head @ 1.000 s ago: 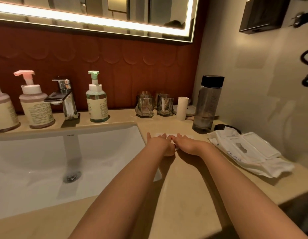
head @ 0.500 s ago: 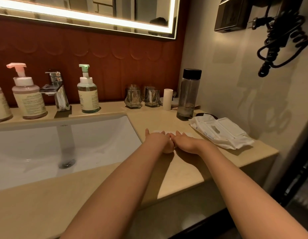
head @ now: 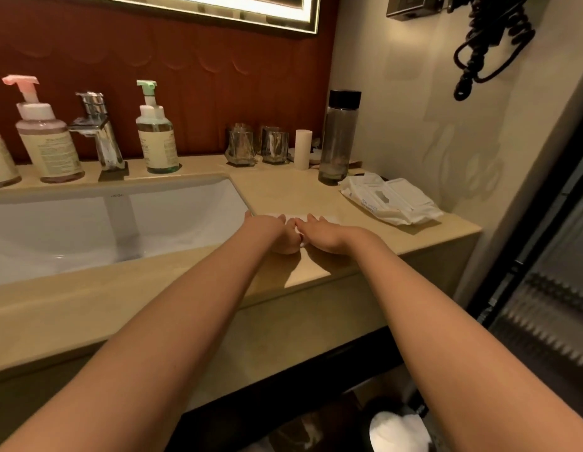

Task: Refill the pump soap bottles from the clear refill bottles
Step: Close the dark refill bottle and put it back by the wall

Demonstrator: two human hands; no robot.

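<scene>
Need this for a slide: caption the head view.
Left hand and right hand rest flat on a white sheet on the beige counter; pink-pump soap bottle and green-pump soap bottle stand untouched.

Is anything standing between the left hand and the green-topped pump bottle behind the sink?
Nothing visible does. Between the left hand and the clear green-topped pump bottle lie only bare beige countertop and the white sink at its corner. The chrome tap stands to the bottle's left, off that line.

A chrome faucet [head: 97, 132] stands behind the white sink [head: 153, 216]. Two glass tumblers [head: 239, 146] and a wipes packet [head: 391, 200] sit on the bench [head: 293, 190].
</scene>
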